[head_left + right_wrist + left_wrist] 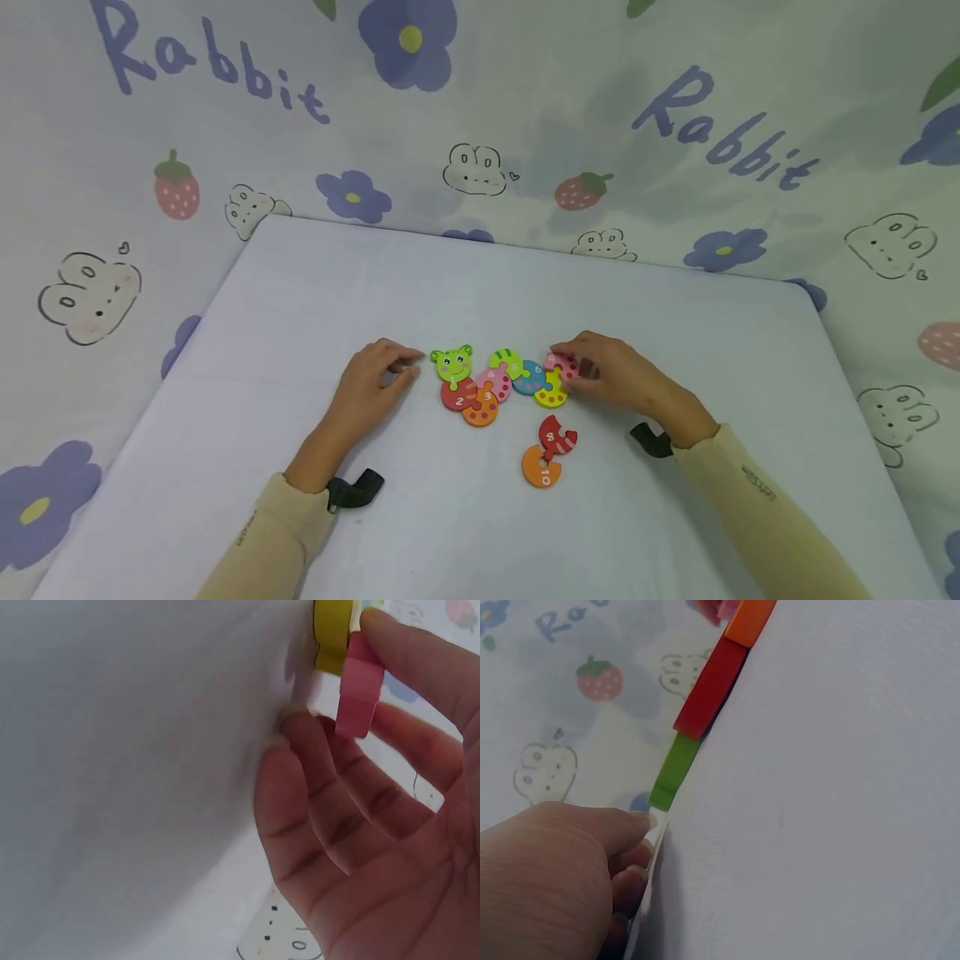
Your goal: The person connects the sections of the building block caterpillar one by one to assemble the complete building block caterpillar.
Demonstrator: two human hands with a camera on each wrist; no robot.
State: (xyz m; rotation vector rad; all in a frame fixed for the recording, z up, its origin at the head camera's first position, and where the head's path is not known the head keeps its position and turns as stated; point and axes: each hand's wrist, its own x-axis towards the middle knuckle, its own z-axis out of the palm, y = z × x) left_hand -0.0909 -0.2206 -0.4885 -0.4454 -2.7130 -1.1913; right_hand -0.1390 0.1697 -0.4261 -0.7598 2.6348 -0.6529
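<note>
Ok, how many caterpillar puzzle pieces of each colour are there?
Green puzzle pieces: 2
Red puzzle pieces: 2
Orange puzzle pieces: 2
Pink puzzle pieces: 2
Blue puzzle piece: 1
Yellow puzzle piece: 1
Total: 10

The pink puzzle pieces (562, 364) have red spots, the head piece (453, 365) is bright green, the bench (337, 283) white.
</note>
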